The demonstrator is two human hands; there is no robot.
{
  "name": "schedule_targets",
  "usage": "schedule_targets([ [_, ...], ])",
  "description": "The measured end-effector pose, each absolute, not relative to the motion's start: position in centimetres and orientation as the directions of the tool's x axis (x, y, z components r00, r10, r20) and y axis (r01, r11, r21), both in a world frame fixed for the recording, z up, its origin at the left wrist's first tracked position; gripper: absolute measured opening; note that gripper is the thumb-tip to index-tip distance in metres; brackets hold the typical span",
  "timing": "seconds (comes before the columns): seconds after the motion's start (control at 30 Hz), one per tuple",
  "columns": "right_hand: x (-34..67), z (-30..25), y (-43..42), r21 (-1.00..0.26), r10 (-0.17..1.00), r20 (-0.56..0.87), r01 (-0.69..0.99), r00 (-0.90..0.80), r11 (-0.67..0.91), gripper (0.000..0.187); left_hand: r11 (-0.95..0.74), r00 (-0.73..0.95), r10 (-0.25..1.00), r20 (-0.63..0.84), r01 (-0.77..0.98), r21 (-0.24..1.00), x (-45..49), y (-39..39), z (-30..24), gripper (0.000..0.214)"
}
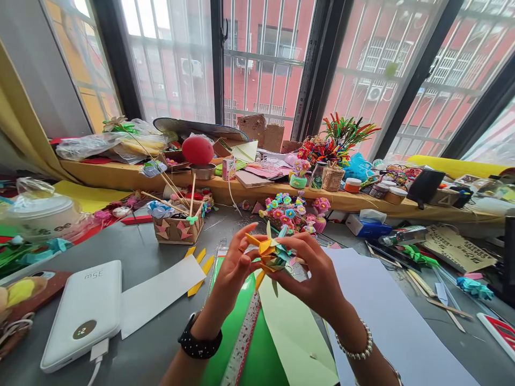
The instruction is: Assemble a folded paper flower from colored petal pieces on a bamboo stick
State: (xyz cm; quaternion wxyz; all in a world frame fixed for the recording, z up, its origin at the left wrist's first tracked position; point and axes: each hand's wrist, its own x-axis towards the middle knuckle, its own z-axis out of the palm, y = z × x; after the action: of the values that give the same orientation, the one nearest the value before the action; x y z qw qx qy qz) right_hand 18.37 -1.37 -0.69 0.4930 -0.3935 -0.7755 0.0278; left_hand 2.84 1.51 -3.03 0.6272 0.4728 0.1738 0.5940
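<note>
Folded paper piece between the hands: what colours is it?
The folded paper piece is mainly orange and blue-green, with some paler tips; seen in the head view.

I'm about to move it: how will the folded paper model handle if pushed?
The folded paper model likely feels light, being thin paper. Its narrow projecting tips would probably bend easily. Its differently coloured pieces might separate under pressure.

Daylight fills black-framed glass windows (pixel 218 59) with silvery metal bars (pixel 257 56); beyond stands what seems a red-walled building (pixel 281 17). Below lie a tan cloth-covered ledge (pixel 120 176) and flat grey tabletop (pixel 120 244).
</note>
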Motion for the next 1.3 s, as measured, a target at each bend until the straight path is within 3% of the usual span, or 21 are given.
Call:
schedule_targets([
  [0.13,18.3,-0.7,-1.4,-0.359,0.583,0.798,0.659,-0.15,0.661,0.035,-0.249,0.255,0.871,0.419,-0.506,0.826,2.1,1.6,-2.9,0.079],
  [0.3,18.5,-0.6,-1.4,-0.41,0.636,0.74,0.601,-0.221,0.686,0.034,-0.225,0.388,0.847,0.364,-0.36,0.906,1.4,1.3,-2.5,0.048],
  [0.47,19.0,-0.2,-1.5,-0.54,0.726,0.623,0.512,-0.29,0.668,0.037,-0.26,0.38,0.829,0.409,-0.386,0.885,1.1,1.6,-2.2,0.038],
  [0.77,19.2,-0.3,-1.0,-0.587,0.754,0.562,0.478,-0.34,0.653,0.053,-0.391,0.439,0.793,0.423,-0.166,0.905,0.6,1.4,-2.1,0.055],
  [1.13,19.5,-1.2,0.0,-0.677,0.787,0.546,0.401,-0.289,0.617,0.037,-0.522,0.378,0.798,0.469,0.044,0.852,1.1,1.4,-2.4,0.045],
  [1.3,19.3,-1.4,0.0,-0.674,0.777,0.573,0.391,-0.259,0.627,0.032,-0.49,0.363,0.821,0.44,0.053,0.87,1.1,1.4,-2.4,0.044],
])
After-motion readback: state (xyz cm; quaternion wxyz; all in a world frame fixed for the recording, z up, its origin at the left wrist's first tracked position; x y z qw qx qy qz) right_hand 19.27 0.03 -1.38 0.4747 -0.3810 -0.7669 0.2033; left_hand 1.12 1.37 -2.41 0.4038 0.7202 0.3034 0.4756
